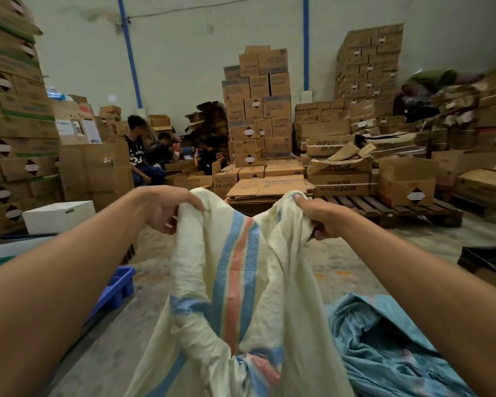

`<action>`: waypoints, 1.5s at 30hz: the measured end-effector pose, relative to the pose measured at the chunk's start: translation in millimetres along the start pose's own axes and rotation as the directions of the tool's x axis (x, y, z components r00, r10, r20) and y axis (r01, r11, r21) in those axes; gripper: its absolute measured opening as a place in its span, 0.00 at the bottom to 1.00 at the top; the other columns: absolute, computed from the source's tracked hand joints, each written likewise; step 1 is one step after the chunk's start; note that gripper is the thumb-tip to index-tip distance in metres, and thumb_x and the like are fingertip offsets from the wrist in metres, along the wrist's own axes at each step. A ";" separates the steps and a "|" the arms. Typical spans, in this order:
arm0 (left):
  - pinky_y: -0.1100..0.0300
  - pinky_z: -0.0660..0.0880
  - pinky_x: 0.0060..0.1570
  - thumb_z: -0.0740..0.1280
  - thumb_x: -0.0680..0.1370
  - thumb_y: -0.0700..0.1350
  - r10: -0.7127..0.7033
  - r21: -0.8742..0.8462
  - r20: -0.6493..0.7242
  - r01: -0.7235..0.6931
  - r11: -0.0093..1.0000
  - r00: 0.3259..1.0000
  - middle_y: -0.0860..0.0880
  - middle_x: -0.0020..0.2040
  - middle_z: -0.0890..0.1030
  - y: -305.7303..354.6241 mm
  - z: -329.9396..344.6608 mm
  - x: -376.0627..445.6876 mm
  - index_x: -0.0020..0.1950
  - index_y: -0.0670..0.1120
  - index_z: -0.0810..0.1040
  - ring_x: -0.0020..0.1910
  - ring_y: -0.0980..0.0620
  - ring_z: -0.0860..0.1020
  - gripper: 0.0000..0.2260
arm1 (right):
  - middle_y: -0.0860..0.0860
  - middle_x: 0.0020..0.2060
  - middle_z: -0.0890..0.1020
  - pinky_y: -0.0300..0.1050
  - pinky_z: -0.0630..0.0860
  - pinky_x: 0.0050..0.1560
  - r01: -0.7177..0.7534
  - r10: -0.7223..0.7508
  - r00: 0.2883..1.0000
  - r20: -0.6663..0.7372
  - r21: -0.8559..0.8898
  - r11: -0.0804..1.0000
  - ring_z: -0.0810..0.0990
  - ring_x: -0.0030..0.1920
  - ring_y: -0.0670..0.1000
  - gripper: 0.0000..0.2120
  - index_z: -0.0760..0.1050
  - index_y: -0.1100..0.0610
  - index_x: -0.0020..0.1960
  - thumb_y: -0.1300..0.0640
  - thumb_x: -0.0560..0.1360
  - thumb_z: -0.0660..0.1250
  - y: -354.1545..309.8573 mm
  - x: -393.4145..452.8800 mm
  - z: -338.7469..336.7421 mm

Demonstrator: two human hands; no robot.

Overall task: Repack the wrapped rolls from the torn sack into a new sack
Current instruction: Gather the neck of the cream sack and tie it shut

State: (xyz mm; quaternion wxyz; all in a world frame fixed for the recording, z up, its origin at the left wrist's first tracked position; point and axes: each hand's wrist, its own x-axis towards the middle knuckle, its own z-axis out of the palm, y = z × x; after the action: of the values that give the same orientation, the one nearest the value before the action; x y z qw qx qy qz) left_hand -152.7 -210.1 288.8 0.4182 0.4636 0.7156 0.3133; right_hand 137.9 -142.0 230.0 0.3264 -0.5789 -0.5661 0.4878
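1. At twelve o'clock, the left hand [166,209] and right hand [324,217] each grip the rim of the cream woven sack with blue-and-red stripes [235,267].
2. Spread its mouth wide; the crumpled blue sack [384,348] lies at five o'clock, no rolls visible.

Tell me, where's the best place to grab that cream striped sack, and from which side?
Probably at its top rim, from above and both sides, as the left hand and right hand do now. The cream striped sack is limp woven cloth that sags between them, so fingers bunching two spread points of rim likely hold it open.
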 end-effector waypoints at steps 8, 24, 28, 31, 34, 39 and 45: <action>0.49 0.76 0.50 0.63 0.77 0.37 0.398 -0.397 0.082 -0.336 0.854 0.914 0.45 0.63 0.76 17.6 -8.4 5.5 0.73 0.46 0.68 0.58 0.45 0.76 0.24 | 0.58 0.56 0.76 0.54 0.78 0.58 0.231 -0.438 0.823 0.362 0.492 0.839 0.78 0.55 0.56 0.24 0.66 0.58 0.67 0.62 0.73 0.70 -40.7 -4.4 -17.9; 0.66 0.71 0.27 0.62 0.76 0.30 0.516 -0.532 -0.168 -0.518 0.670 0.840 0.45 0.64 0.73 116.3 25.0 -7.4 0.71 0.50 0.72 0.30 0.57 0.77 0.25 | 0.58 0.59 0.75 0.52 0.83 0.46 0.506 -0.484 0.861 -0.159 0.379 0.775 0.78 0.53 0.56 0.33 0.62 0.61 0.72 0.61 0.72 0.73 -130.7 -20.6 -30.8; 0.56 0.77 0.47 0.66 0.76 0.33 0.507 -0.150 -0.128 -0.522 0.839 0.852 0.47 0.70 0.71 96.2 18.5 12.5 0.66 0.59 0.76 0.53 0.49 0.76 0.26 | 0.60 0.64 0.73 0.68 0.77 0.55 0.262 -0.325 0.917 0.233 0.264 0.928 0.77 0.60 0.63 0.43 0.46 0.42 0.78 0.66 0.76 0.68 -69.0 5.3 -31.7; 0.34 0.69 0.64 0.63 0.75 0.27 0.452 -0.127 0.109 -0.438 0.890 0.885 0.52 0.78 0.58 66.4 14.3 27.8 0.73 0.69 0.62 0.73 0.41 0.63 0.41 | 0.61 0.62 0.78 0.63 0.79 0.57 0.188 -0.240 0.913 0.331 0.182 0.965 0.81 0.58 0.62 0.38 0.57 0.50 0.76 0.70 0.73 0.69 -32.3 24.6 -33.2; 0.43 0.80 0.52 0.64 0.76 0.26 0.426 -0.070 0.181 -0.420 0.905 0.887 0.53 0.78 0.57 40.6 28.0 23.3 0.74 0.71 0.54 0.73 0.44 0.64 0.45 | 0.60 0.64 0.75 0.64 0.78 0.57 0.143 -0.151 0.968 0.198 0.057 0.988 0.80 0.59 0.62 0.37 0.58 0.49 0.74 0.70 0.72 0.70 -29.1 23.9 -34.1; 0.50 0.78 0.54 0.66 0.72 0.29 0.517 0.206 -0.354 -0.474 0.856 0.780 0.44 0.64 0.76 5.4 22.3 32.8 0.66 0.55 0.76 0.60 0.43 0.75 0.29 | 0.60 0.51 0.83 0.55 0.82 0.49 0.047 -0.048 0.999 0.020 0.050 0.998 0.84 0.49 0.57 0.15 0.72 0.62 0.63 0.59 0.78 0.67 -30.4 3.5 -59.4; 0.46 0.78 0.53 0.68 0.73 0.32 0.571 0.588 -0.673 -0.128 0.799 0.470 0.39 0.58 0.78 3.2 -26.0 18.2 0.62 0.45 0.77 0.57 0.38 0.77 0.19 | 0.59 0.52 0.80 0.52 0.81 0.45 0.220 -0.260 0.815 -0.518 -0.138 0.966 0.80 0.48 0.59 0.24 0.75 0.59 0.59 0.57 0.63 0.71 -19.5 16.6 -126.4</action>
State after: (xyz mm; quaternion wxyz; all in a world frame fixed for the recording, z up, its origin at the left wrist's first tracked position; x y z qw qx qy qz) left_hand -178.6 -193.7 297.7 -0.1671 0.4856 0.7615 0.3955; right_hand 247.5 -100.9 284.2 0.5083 -0.6265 -0.5387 0.2426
